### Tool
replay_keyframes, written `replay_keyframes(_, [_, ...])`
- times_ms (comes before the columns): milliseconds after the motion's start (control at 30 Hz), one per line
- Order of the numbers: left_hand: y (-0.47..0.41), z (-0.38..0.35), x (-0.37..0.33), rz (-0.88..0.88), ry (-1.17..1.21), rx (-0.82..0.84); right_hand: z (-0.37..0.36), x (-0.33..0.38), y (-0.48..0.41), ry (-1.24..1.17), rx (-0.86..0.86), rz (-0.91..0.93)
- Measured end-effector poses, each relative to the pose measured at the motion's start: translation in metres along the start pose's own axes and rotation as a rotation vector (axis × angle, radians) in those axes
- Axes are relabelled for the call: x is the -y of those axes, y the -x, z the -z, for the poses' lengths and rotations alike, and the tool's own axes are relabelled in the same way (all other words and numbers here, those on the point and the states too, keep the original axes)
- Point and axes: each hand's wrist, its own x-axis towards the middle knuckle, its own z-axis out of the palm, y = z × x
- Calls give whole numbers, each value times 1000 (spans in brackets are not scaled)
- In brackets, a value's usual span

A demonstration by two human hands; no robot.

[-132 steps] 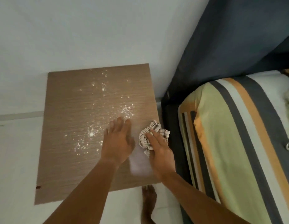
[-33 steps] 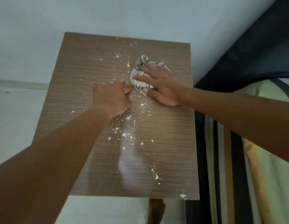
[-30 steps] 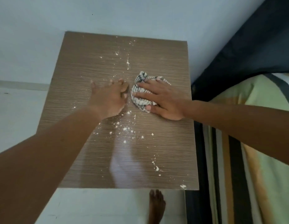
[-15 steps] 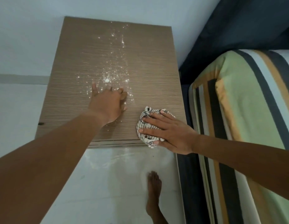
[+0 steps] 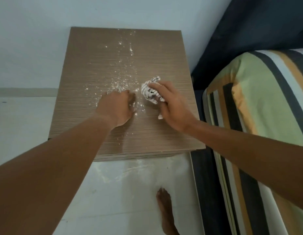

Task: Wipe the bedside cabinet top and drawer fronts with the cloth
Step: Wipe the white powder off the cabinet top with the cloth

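One cloth: your checked cloth [image 5: 151, 91] is bunched into a wad on the right half of the cabinet top [image 5: 164, 53], under your right hand.
Handling: judged soft, light and limp; it should crumple rather than slide flat, so press from above with spread fingers and hold the bulk of the wad, not a loose corner.
Right hand [image 5: 172, 106]: fingers part curled over the cloth, gripping its near side; the far end pokes out past your fingertips.
Left hand [image 5: 119, 107]: loosely fisted, knuckles down on the wood just beside the cloth, holding nothing that you can see.
Powder [image 5: 123, 82]: white specks run from the back edge to the middle, thickest between your hands; some lies on the floor [image 5: 130, 175] below the front edge.
Progress: the top looks partly wiped; the drawer fronts [image 5: 139, 154] show only as a thin strip, their state unreadable.
Surroundings: wall [image 5: 37, 39] behind, striped bed [image 5: 257, 107] to your right, your bare foot [image 5: 166, 209] on the floor.
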Motion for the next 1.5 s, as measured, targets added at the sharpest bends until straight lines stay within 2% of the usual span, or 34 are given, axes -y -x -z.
replay_keyframes(200, [-49,7,22,89,80,-90,7,-54,-123,15,-37,-81])
replay_keyframes(367, [-76,19,57,275,167,155,8,-93,-226,125,-57,-58])
replay_keyframes(433, [-80,19,62,297,211,167,5,-109,-261,168,-45,-84])
replay_keyframes(567, [-84,18,62,322,192,149,-29,-125,-285,357,152,-103])
replay_keyframes(667, [-85,19,62,324,174,157,-49,-122,-287,383,209,-98])
replay_keyframes(767, [-84,20,61,334,188,166,-56,-113,-300,381,371,56])
replay_keyframes(867, [-86,24,60,350,192,178,-65,-105,-309,385,416,174])
replay_keyframes(1033, [-87,27,59,343,176,182,-54,-104,-281,400,519,312])
replay_keyframes(1333, [-64,39,71,250,354,260,-37,-49,-133,444,700,518])
replay_keyframes(1500, [-30,34,83,204,289,209,-44,-13,-59,422,755,605])
